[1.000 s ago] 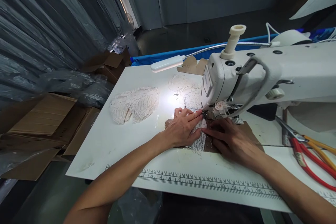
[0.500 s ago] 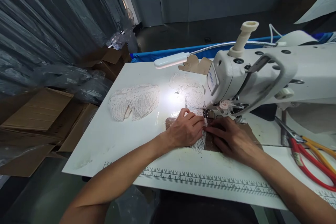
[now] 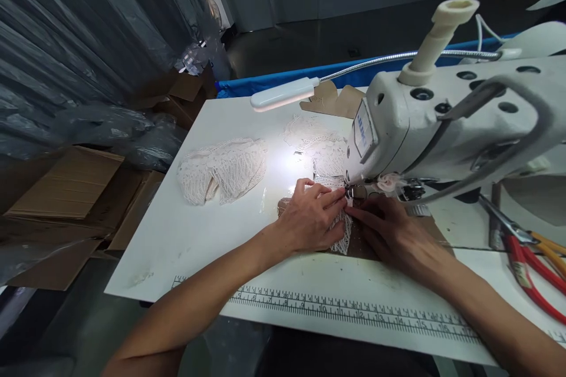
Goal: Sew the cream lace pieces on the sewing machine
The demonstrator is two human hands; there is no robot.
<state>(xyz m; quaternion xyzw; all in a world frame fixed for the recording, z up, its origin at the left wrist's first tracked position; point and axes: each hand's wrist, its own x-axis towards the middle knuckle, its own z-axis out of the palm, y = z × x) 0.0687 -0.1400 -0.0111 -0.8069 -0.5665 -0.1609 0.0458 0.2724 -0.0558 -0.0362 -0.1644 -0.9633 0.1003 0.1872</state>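
White fringed lace (image 3: 342,235) runs under the presser foot (image 3: 354,191) of a white sewing machine (image 3: 389,123). My left hand (image 3: 309,215) lies palm down on the lace just left of the foot, fingers spread and pressing. Lace shows between its thumb and index finger. On the other side my right hand (image 3: 393,227) holds the lace edge close to the foot, index finger stretched out and the others curled under; its thumb is hidden. A brown sheet (image 3: 365,247) lies beneath the hands. More lace (image 3: 329,156) spreads behind the left hand.
A folded lace bundle (image 3: 223,168) lies on the white table (image 3: 207,241) at left. A lit lamp (image 3: 283,94) hangs over it. Red-handled scissors (image 3: 526,271) lie at right, a printed ruler (image 3: 322,309) along the front edge. Cardboard boxes (image 3: 66,182) stand left.
My view has shifted closer, and the machine appears larger. Both hands stay beside the presser foot; the left fingers have spread a little and the right hand reaches slightly further under the machine head.
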